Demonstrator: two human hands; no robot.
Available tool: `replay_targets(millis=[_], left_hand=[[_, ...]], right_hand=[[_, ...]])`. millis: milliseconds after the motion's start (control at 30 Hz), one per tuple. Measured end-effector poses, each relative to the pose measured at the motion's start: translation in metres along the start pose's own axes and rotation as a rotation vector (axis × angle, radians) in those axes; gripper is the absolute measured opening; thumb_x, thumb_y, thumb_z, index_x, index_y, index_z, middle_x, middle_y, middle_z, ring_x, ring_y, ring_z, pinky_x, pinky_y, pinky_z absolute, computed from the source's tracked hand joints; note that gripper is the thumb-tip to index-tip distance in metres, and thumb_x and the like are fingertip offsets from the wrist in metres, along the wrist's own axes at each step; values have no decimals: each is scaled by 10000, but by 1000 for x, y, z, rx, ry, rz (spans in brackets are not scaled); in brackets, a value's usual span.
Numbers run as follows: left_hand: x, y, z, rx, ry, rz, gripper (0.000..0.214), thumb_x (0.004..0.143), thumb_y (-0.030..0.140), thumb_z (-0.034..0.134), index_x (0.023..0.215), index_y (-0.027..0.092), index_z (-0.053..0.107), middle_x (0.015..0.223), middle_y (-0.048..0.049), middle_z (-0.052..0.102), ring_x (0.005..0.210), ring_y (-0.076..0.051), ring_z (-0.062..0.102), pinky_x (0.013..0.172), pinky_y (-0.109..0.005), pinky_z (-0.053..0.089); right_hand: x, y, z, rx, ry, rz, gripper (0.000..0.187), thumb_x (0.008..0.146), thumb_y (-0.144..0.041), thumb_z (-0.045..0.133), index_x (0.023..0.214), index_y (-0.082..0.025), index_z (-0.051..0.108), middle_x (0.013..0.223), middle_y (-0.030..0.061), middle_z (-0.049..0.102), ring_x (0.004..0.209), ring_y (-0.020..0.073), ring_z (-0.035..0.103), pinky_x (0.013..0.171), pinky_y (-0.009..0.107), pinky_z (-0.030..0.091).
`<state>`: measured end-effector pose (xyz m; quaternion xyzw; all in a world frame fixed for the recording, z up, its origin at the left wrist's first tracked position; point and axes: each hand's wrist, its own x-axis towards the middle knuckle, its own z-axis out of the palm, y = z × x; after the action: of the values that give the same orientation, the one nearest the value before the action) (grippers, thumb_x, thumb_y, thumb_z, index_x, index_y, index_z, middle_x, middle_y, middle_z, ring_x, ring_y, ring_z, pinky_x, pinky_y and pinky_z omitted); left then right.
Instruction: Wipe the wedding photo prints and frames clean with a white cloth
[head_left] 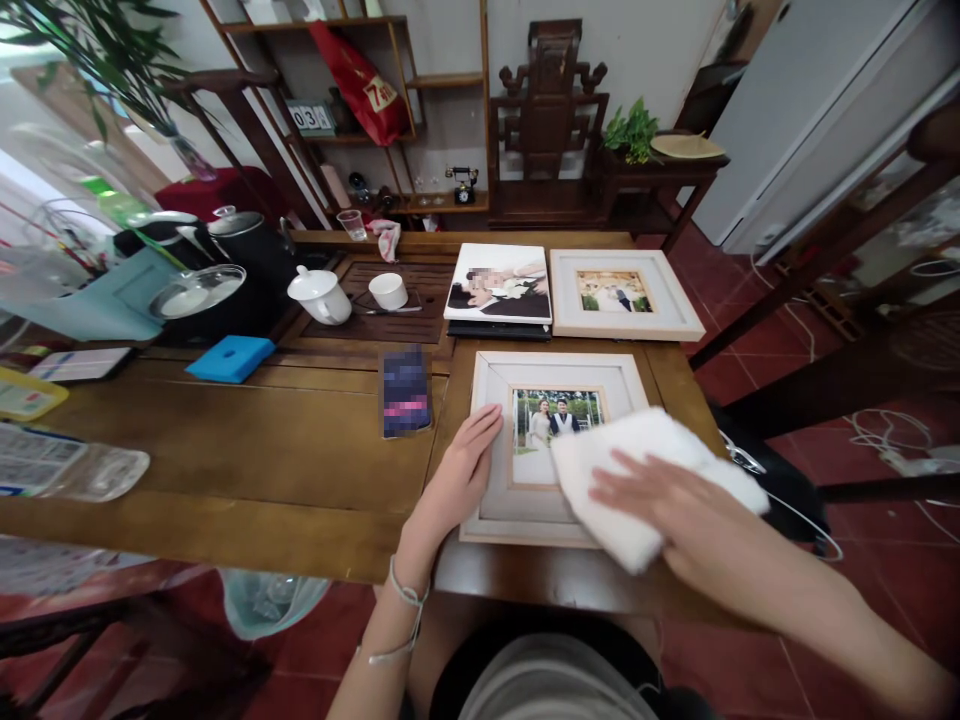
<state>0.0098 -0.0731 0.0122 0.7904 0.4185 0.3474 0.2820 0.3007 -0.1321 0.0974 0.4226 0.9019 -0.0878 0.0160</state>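
Observation:
A white-framed photo lies flat near the front edge of a wooden table. My left hand rests flat on the frame's left border, fingers stretched out. My right hand lies spread on top of a folded white cloth, pressing it onto the frame's lower right part and over some of the picture glass.
Behind it lie a second white frame and a frameless photo print. A phone lies left of the near frame. A tea tray with a white teapot and cup, a blue box, a kettle and plastic packs stand further left.

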Motion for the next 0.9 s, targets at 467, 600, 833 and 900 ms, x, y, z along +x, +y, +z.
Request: replay_targets(millis=[467, 600, 833, 900], left_hand=[[-1, -4, 6, 21, 60, 23, 457, 967, 97, 344, 1384, 182, 513, 1460, -133, 483, 1416, -227, 365, 1176, -504, 321], [1, -4, 7, 52, 50, 40, 509, 932, 44, 347, 1399, 184, 493, 1467, -128, 475, 1427, -232, 347, 1179, -506, 317], [8, -6, 9, 93, 24, 87, 539, 881, -7, 352, 1383, 124, 498, 1439, -173, 493, 1417, -256, 364, 1168, -517, 334], [8, -7, 10, 75, 46, 88, 530, 894, 0, 346, 1381, 139, 501, 1437, -164, 497, 1412, -253, 371, 1165, -521, 338]], right_hand=[[29, -39, 23, 19, -38, -77, 876, 573, 24, 494, 1434, -130, 443, 1510, 118, 412, 1413, 331, 316, 1131, 545, 317], [-6, -37, -2, 113, -132, -125, 882, 549, 35, 444, 1380, -251, 527, 1452, 19, 505, 1367, 244, 418, 1126, 463, 357], [64, 45, -5, -107, 157, 270, 737, 662, 27, 442, 1367, -165, 541, 1432, 84, 527, 1387, 293, 379, 1136, 523, 305], [90, 46, 5, -137, 207, 280, 723, 697, 16, 459, 1409, -107, 479, 1469, 127, 474, 1409, 309, 335, 1143, 518, 290]])
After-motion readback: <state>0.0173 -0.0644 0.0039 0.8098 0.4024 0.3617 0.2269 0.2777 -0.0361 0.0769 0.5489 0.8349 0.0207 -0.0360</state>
